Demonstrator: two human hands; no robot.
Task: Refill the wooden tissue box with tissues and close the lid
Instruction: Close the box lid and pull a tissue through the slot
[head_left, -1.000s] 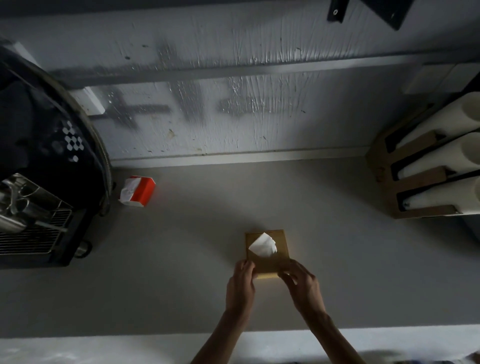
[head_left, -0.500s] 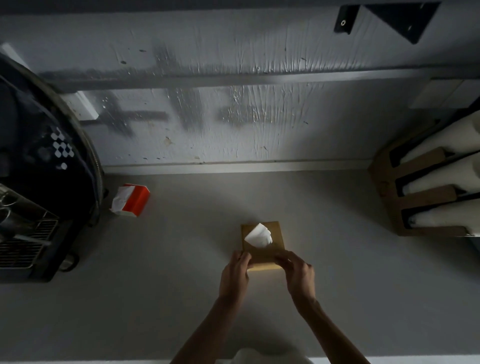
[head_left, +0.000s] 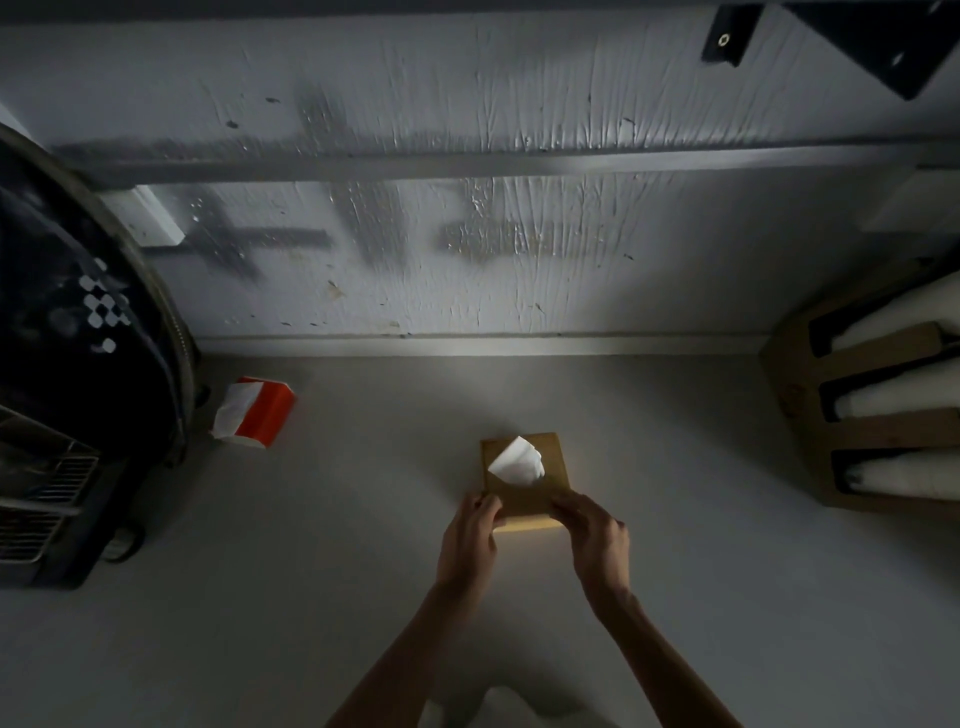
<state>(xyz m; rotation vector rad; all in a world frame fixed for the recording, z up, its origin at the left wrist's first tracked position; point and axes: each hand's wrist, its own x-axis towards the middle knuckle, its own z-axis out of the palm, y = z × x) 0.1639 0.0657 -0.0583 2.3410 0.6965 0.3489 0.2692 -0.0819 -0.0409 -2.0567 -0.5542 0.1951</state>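
Note:
The square wooden tissue box (head_left: 551, 453) stands on the grey counter (head_left: 363, 545) in the middle of the view. Its lid is on, and a white tissue (head_left: 518, 462) sticks up through the slot. My left hand (head_left: 467, 540) grips the box's near left corner with thumb and fingers. My right hand (head_left: 595, 535) holds the near right corner the same way. The front edge of the box shows pale between my two hands.
A red and white tissue pack (head_left: 253, 413) lies at the left near the wall. A dark machine with a metal grille (head_left: 62, 441) fills the left side. A wooden holder with white rolls (head_left: 883, 415) stands at the right. The wall (head_left: 467, 234) is just behind the box.
The view has drifted so that the counter sits lower in the frame. My hands have stayed on the box's near corners, and the box has hardly moved on the counter.

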